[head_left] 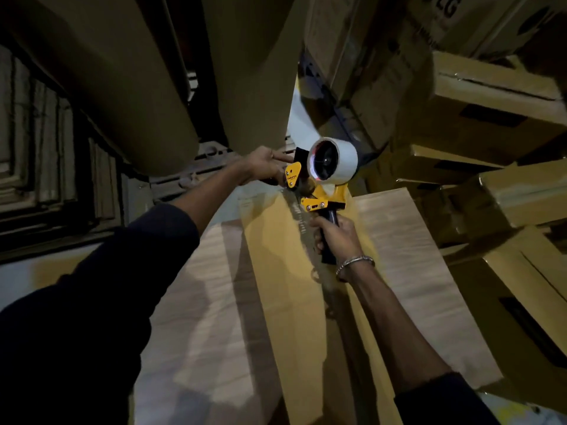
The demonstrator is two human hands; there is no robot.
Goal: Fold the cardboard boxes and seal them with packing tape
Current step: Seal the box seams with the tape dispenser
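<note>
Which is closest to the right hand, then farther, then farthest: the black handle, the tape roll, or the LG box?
1. Black handle: gripped in the right hand.
2. Tape roll: above it, on the dispenser.
3. LG box: far off, top right.

The tape dispenser hides the left hand fingertips.

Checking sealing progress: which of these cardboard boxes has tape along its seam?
The box directly under the tape dispenser, held by the right hand: a shiny strip runs down its middle. The stacked boxes at right sit untouched.
</note>
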